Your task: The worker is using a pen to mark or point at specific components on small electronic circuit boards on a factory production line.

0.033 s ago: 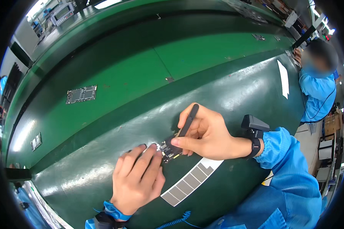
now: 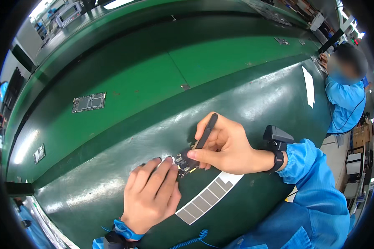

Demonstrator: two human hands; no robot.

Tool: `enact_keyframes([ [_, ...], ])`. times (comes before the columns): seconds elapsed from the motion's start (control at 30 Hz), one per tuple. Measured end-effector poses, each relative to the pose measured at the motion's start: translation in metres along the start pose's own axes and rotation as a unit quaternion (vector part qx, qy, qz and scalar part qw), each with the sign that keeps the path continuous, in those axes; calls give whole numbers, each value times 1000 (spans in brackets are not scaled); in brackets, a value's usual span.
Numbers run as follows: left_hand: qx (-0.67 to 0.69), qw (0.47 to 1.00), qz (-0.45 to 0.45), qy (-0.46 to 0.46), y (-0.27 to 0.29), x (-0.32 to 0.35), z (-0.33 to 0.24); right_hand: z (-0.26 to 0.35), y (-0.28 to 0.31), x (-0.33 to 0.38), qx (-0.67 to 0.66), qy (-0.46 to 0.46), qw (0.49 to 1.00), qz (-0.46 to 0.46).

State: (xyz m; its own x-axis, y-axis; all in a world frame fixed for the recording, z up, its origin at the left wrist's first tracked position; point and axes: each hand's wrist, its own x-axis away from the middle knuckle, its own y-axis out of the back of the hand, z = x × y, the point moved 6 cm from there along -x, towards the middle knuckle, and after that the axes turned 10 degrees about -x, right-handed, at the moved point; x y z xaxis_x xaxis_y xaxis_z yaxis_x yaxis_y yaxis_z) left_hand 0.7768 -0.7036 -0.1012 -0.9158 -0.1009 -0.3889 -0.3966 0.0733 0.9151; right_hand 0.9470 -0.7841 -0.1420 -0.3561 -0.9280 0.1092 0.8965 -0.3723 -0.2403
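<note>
My right hand [image 2: 228,149] is closed round a pair of black tweezers [image 2: 207,130], held pen-like and slanting down onto a small dark circuit board [image 2: 187,165]. The hand covers the tweezer tips and the board's right part. At the board's left edge rest the fingertips of my left hand [image 2: 151,195], its fingers stretched out and slightly apart. Just below the board lies a white backing strip [image 2: 205,200] with a row of grey rectangular stickers. A blue coiled cord [image 2: 191,241] runs near the lower edge.
A larger circuit board [image 2: 89,102] lies on the green bench surface [image 2: 133,79] at the far left, with a smaller board [image 2: 39,154] nearer the left rim. White strips [image 2: 308,87] lie to the right. Beyond them a co-worker in blue [image 2: 345,97] sits at the bench.
</note>
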Motion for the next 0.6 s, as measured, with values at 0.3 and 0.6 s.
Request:
enact_keyframes([
  [0.3,1,1000,-2,-11,-6,-7,-9,0,12,5,-3,11,1000,0],
  [0.6,-34,998,38,-33,-7,-18,-19,3,12,5,42,89,995,21],
])
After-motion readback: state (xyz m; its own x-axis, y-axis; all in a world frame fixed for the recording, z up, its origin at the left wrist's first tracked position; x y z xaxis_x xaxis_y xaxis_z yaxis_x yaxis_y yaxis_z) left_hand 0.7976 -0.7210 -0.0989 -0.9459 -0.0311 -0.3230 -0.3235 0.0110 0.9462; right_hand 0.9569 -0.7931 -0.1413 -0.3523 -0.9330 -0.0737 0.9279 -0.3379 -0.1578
